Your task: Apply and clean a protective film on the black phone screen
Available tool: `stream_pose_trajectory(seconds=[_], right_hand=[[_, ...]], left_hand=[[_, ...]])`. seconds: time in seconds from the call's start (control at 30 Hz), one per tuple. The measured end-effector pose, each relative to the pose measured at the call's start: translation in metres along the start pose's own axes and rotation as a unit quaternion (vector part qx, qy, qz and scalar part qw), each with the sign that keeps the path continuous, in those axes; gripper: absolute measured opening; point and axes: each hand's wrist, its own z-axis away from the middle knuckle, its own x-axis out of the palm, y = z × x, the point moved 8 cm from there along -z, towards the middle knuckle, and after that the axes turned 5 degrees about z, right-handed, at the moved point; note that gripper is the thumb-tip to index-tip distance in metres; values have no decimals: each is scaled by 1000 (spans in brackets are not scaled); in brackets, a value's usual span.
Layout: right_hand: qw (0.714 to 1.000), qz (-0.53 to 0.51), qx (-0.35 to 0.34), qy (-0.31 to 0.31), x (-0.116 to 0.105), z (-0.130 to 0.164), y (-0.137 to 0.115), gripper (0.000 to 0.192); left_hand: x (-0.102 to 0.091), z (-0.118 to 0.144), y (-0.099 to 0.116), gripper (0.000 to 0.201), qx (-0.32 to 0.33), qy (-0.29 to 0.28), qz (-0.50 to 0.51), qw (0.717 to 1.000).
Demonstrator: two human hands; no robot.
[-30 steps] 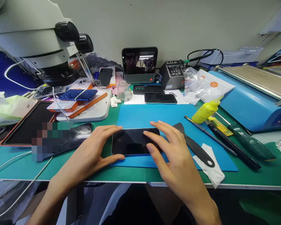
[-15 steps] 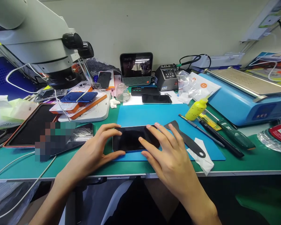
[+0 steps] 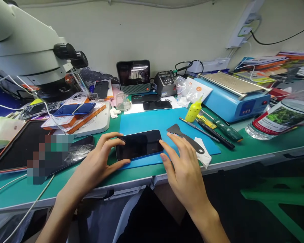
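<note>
A smartphone (image 3: 142,145) with a dark screen lies face up on the blue mat (image 3: 147,121), slightly slanted. My left hand (image 3: 97,162) grips its left end, fingers on the upper edge and thumb on the lower one. At the phone's right end, my right hand (image 3: 186,167) is open with fingers apart, its index fingertip touching or very close to the edge. Just beyond those fingers lies a black plastic scraper (image 3: 188,139), its handle over a white tissue (image 3: 204,158).
Right of the mat's middle are a yellow bottle (image 3: 193,112), a pen-like tool (image 3: 199,129) and a green-handled screwdriver (image 3: 228,130). A blue heating plate (image 3: 233,104) stands behind. A microscope (image 3: 38,57) overhangs the left, above stacked phones and boxes. Another phone (image 3: 82,148) lies near my left wrist.
The view has swung to the right. My right hand has drawn back off the screen to the phone's right edge, and the phone's right end is tilted slightly farther away. My left hand keeps its grip.
</note>
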Motion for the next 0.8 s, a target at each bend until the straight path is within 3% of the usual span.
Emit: stream_pose_trajectory(seconds=[0.23,0.53,0.8], right_hand=[[996,-41,-50,-58,16,-1,-37,48],[998,49,45,-17,10,15,-4,39],[997,13,82,1,19,27,4,54]], left_hand=[[1,0,3,41,28,9,-5,1000],[-1,0,0,41,17,1,-16,1000],[-3,-1,2,43,37,9,-14,999]])
